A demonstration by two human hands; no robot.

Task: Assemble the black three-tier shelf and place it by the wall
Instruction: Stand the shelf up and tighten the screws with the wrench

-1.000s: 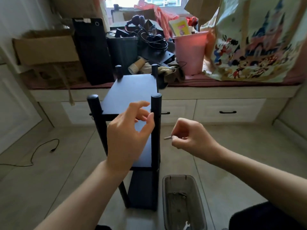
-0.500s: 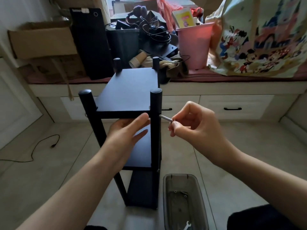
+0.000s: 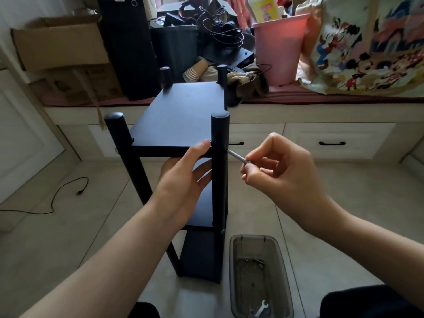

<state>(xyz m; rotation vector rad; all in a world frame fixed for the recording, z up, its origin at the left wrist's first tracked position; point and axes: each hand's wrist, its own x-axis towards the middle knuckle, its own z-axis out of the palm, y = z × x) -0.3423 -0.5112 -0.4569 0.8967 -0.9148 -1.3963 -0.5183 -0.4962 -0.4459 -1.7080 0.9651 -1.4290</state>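
Shelf (image 3: 183, 115) stands upright on floor, near window bench. Your left hand (image 3: 183, 177), fingers spread, cups under top board beside front right post (image 3: 219, 157). Your right hand (image 3: 277, 171) pinches screw (image 3: 236, 156), tip at post. Keep screw square to hole; brace board steady; turn gently.

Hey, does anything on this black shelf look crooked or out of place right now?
One thing: a silver bolt sticks out at the near right post, pinched by the right hand, not yet driven in. The shelf stands upright.
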